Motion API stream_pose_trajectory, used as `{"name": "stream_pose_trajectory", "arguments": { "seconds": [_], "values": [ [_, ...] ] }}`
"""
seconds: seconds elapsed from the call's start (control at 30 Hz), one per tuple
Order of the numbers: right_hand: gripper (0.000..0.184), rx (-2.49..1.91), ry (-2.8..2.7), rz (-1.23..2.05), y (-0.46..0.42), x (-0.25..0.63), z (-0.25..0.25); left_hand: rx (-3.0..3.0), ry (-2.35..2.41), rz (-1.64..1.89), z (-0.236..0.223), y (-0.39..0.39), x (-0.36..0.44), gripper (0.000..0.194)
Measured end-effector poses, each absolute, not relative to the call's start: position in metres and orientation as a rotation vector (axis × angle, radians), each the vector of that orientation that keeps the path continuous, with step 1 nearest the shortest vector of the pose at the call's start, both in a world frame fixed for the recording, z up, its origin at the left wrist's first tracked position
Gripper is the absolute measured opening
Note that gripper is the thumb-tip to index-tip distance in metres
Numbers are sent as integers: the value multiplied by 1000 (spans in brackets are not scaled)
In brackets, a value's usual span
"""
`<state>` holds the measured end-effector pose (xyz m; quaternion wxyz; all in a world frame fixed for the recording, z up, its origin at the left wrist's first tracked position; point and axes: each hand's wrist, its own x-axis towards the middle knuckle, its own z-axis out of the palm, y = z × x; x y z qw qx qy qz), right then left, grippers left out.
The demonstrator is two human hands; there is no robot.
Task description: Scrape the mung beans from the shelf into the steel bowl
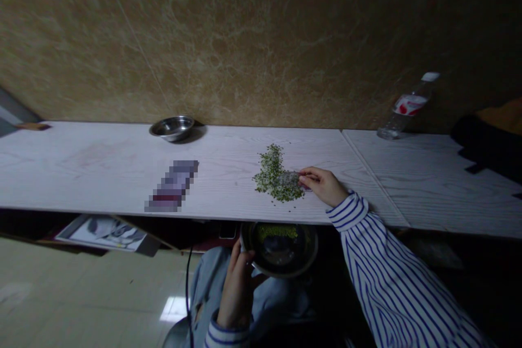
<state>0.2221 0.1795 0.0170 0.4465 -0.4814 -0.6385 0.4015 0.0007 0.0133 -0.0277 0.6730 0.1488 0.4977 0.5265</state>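
My left hand (238, 283) grips the left rim of a metal bowl (313, 253) below the table's front edge, above my lap. Small green beans (279, 231) lie along the bowl's far side. On the white table lies a loose pile of the same green beans (269, 171). At the pile's right edge, my right hand (324, 184) is closed with thumb and fingers pinched on a thin, partly see-through piece (289, 179). This piece lies over or against the beans; its exact kind is unclear.
A second metal bowl (173, 129) stands near the wall at the back left. A blurred-out flat object (173, 187) lies in front of it. A plastic bottle (408, 106) and dark cloth (485, 141) are at the right. Below the table is an open drawer (106, 234).
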Motion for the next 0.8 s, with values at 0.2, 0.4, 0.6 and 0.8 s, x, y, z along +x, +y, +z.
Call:
{"name": "stream_pose_trajectory", "arguments": {
  "seconds": [0.2,0.4,0.6,0.8],
  "values": [
    [31,-1189,-1570,989,177,222,19,347,1129,1175,-25,12,0,60],
    [33,-1175,-1542,927,178,222,19,369,1181,1160,-23,13,1,57],
    [32,-1157,-1546,934,179,221,17,327,1187,1205,-23,14,5,57],
    [28,-1174,-1575,968,177,220,16,313,1181,1214,-23,14,5,59]
  ]
}}
